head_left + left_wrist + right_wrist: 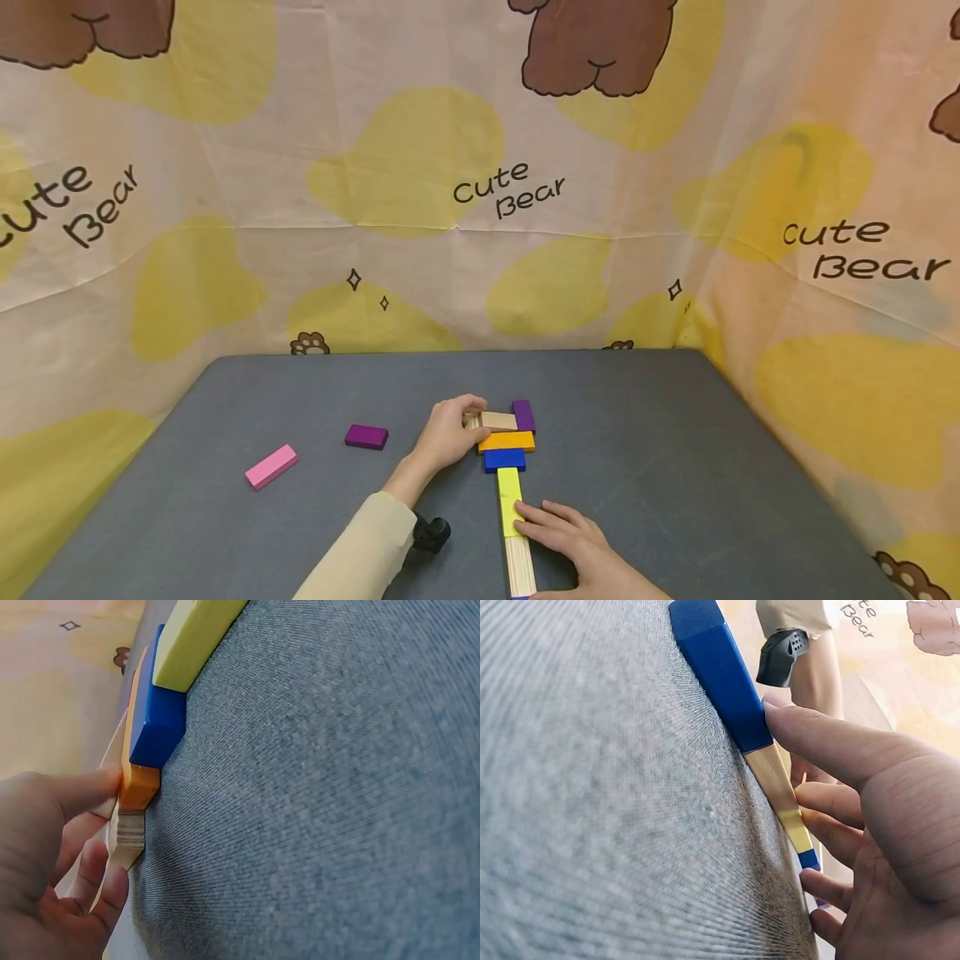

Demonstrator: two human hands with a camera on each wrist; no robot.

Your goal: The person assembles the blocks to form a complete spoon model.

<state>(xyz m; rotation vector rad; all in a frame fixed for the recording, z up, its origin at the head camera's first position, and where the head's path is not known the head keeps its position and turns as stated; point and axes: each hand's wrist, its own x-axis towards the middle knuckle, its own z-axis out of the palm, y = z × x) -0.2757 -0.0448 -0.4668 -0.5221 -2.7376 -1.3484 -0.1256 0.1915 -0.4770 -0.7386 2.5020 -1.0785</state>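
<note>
A T-like row of wooden blocks lies flat on the table. My left hand (444, 435) is at its far end, pinching a plain wood block (130, 829) between thumb and fingers. Beside that sit another plain block (498, 421) and a purple block (523, 416). Nearer, an orange block (506, 442) and a blue block (504, 460) lie crosswise. The stem holds a yellow block (507, 490), a plain block (519, 567) and a second blue block (720, 679). Along the stem's right side rests my right hand (581, 546), its fingers extended and touching the blocks.
To the left on the grey table (637, 433) lie a loose purple block (367, 437) and a pink block (272, 467). A printed cloth (420, 167) hangs behind and around the table. A black device (431, 533) is strapped at the left wrist.
</note>
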